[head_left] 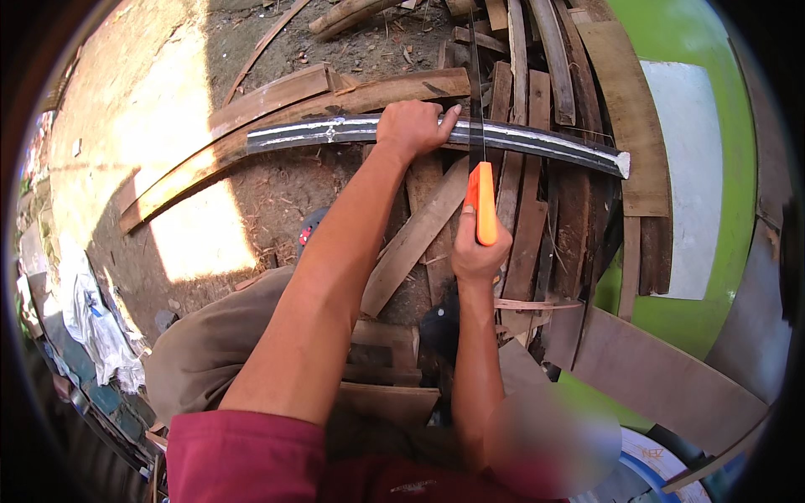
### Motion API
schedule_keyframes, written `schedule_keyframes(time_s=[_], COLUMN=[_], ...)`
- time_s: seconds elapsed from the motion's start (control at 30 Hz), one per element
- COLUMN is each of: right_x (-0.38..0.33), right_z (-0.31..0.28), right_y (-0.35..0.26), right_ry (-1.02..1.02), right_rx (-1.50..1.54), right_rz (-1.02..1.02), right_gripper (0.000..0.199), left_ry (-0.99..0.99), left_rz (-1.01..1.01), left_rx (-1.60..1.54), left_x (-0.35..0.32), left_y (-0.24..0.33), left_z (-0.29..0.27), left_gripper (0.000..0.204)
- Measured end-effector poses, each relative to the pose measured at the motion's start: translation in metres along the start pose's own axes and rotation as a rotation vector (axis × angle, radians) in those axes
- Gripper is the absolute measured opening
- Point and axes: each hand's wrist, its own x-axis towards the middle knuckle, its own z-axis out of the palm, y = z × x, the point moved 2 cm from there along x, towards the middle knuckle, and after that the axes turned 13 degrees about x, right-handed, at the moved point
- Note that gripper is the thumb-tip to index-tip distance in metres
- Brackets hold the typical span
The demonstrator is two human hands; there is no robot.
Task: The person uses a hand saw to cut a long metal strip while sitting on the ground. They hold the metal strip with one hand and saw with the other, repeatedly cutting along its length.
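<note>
In my right hand [485, 251] is the orange handle of a hand saw [484, 205], fingers wrapped round it. Its dark blade points away from me and crosses a long black strip with white stripes [537, 140]; whether the teeth have cut in, I cannot tell. My left hand [412, 127] presses down on that strip just left of the blade, fingers curled over its far side and thumb out toward the saw. The strip lies crosswise over wooden boards [394, 94], its right end pale and rough.
Beneath and to the right lie several stacked planks [524, 201]. A green panel with a white patch [683, 176] stands at the right. Plywood sheets [662, 377] lean at the lower right. A white plastic sack [96, 327] rests at the far left on the dirt ground [151, 67].
</note>
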Motion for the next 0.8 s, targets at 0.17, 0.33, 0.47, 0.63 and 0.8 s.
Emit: schedule_keyframes(time_s=[0.17, 0.33, 0.47, 0.63, 0.8], right_x=[-0.123, -0.098, 0.023, -0.098, -0.069], right_z=[-0.059, -0.050, 0.009, -0.035, -0.035], right_y=[0.012, 0.022, 0.013, 0.027, 0.039], right_ry=[-0.141, -0.120, -0.023, -0.088, -0.083], right_rx=[-0.144, -0.112, -0.047, -0.066, -0.043], right_rz=[0.030, -0.021, -0.003, -0.121, -0.050], right_gripper=[0.014, 0.015, 0.023, 0.012, 0.011], left_ry=[-0.004, -0.013, -0.016, -0.022, -0.019], left_rz=[-0.007, -0.020, 0.007, -0.022, -0.031], left_rx=[-0.006, 0.004, -0.020, -0.002, -0.008], left_x=[-0.001, -0.001, -0.003, -0.004, 0.000], left_y=[-0.008, -0.011, 0.001, -0.010, -0.007], left_z=[0.001, -0.002, 0.000, -0.003, -0.003], left_gripper=[0.063, 0.064, 0.065, 0.065, 0.064])
